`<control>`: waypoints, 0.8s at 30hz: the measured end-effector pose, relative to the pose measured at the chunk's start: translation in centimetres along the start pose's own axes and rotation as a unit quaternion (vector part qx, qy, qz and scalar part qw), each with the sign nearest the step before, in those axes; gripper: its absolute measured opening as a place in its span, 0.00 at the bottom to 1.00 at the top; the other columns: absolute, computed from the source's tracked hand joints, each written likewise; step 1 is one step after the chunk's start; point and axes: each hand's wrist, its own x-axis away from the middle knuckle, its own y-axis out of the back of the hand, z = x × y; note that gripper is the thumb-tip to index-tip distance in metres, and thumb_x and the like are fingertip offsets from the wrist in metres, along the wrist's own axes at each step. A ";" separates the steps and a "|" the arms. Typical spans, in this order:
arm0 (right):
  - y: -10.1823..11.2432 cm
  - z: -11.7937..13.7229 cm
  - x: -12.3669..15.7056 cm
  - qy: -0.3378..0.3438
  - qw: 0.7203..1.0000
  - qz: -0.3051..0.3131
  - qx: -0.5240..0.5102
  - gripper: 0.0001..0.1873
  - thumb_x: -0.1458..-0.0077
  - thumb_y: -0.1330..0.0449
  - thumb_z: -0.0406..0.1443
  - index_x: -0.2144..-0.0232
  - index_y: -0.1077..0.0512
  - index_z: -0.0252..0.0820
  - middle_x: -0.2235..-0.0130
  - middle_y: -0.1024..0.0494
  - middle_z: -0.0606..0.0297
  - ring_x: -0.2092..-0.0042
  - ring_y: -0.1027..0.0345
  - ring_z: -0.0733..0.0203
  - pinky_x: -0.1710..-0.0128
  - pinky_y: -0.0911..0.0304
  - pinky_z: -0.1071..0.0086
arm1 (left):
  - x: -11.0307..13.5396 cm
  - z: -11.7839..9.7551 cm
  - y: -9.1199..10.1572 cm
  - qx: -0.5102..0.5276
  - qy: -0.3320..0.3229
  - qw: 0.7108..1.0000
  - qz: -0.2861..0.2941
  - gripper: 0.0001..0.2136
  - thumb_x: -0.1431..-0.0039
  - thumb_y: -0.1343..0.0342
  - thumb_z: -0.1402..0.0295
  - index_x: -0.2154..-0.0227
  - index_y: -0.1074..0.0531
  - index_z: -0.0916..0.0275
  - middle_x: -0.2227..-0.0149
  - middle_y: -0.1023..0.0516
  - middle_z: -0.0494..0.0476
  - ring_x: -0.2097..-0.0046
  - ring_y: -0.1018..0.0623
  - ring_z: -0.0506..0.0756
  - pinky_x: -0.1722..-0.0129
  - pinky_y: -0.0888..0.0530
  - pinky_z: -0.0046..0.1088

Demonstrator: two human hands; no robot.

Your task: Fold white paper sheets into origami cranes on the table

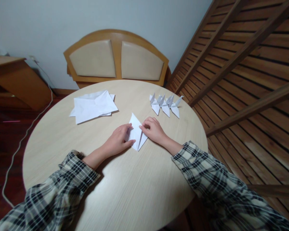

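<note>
A white sheet of folded paper (135, 133), pointed at top and bottom, lies on the round table (125, 189) between my hands. My left hand (120, 138) rests on its left side, thumb and fingers on the paper near the lower and upper left edges. With thumb and forefinger closed together, my right hand (153, 129) pinches the paper's right edge, where a flap stands slightly apart from the layer beneath. Part of the left edge is hidden under my left fingers.
Loose white paper sheets (93, 106) lie stacked askew at the back left of the table. Three folded paper cranes (165, 105) stand in a row at the back right. Behind the table is a wooden headboard (117, 59); a slatted wooden wall (243, 70) rises at right.
</note>
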 end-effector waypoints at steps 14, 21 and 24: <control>1.0 2.6 0.8 0.066 0.990 -0.090 0.083 0.09 0.37 0.47 0.39 0.67 0.29 0.47 0.61 0.23 0.61 0.52 0.34 0.52 0.49 0.44 0.57 | -1.1 -2.0 -0.1 0.076 0.069 0.991 -0.082 0.14 0.34 0.52 0.56 0.62 0.30 0.61 0.63 0.24 0.58 0.61 0.26 0.58 0.58 0.27 0.41; 1.3 3.7 1.6 0.143 0.982 -0.071 0.105 0.13 0.34 0.49 0.41 0.61 0.24 0.50 0.56 0.20 0.65 0.47 0.33 0.53 0.36 0.54 0.51 | -1.3 -2.6 0.1 0.212 0.108 0.967 -0.090 0.14 0.36 0.51 0.54 0.64 0.32 0.60 0.64 0.23 0.55 0.62 0.24 0.57 0.59 0.25 0.38; 1.2 3.9 2.0 0.182 0.978 -0.061 0.087 0.12 0.35 0.48 0.39 0.56 0.24 0.51 0.48 0.21 0.67 0.44 0.32 0.55 0.34 0.58 0.48 | -1.3 -2.6 0.0 0.230 0.106 0.962 -0.099 0.16 0.36 0.51 0.52 0.62 0.31 0.60 0.61 0.21 0.57 0.57 0.23 0.59 0.55 0.25 0.40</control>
